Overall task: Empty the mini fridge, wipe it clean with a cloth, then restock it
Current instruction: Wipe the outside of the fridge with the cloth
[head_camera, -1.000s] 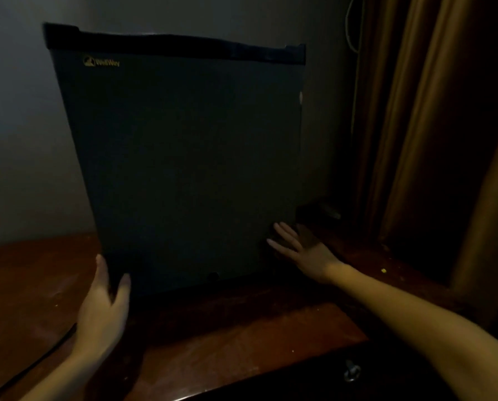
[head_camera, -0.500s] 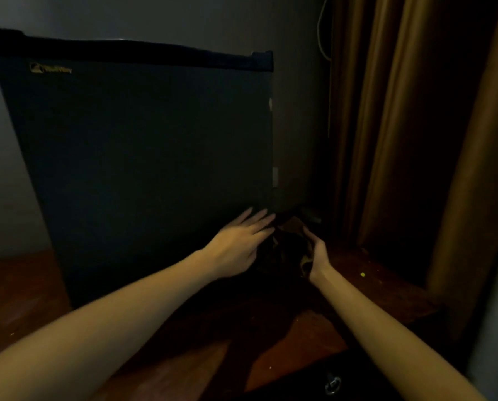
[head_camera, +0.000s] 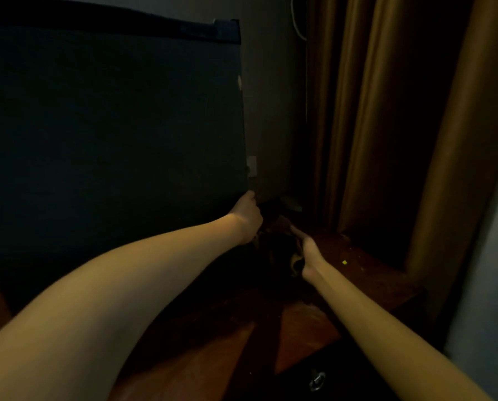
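The dark blue mini fridge stands on the wooden table with its door closed. My left hand reaches to the lower right edge of the door, its fingers curled at that edge and partly hidden in the dark. Just right of the fridge, my right hand grips a dark cloth bunched on the table between my two hands. The cloth's shape is hard to make out in the shadow.
The wooden table ends close on the right, where brown curtains hang. A white cable runs down the grey wall behind. A metal drawer pull sits below the table's front edge.
My left hand came off the fridge's lower left corner and crossed to the door's right edge. My right hand turned from lying flat beside the fridge to gripping the cloth. The view shifted right.
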Available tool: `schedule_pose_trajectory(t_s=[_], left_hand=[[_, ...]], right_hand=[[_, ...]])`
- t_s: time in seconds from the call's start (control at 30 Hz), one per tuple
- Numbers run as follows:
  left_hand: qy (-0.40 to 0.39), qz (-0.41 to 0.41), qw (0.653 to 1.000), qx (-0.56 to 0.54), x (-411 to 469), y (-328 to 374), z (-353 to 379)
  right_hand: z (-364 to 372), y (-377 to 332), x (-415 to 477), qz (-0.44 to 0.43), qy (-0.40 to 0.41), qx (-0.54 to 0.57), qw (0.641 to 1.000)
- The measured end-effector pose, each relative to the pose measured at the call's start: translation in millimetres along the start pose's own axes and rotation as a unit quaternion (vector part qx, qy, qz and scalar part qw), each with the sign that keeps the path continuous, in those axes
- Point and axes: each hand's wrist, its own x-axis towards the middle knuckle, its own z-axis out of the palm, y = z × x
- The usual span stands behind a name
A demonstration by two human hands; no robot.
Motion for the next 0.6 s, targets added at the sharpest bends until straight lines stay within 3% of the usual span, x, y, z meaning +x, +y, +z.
schedule_pose_trajectory(t_s=[0.33,0.6], left_hand=[[-0.007,0.001,1.000,0.028,-4.8,9.4,-4.3],[0.004,-0.008,1.000,-0.005,-44.0,16.1,-1.9]], right_hand=[[61.8,28.6,-16.9,0.009,0.032,-0.032,0.999],[66.4,50.4,-40.9,-0.009,-0.005,0.028,1.000]])
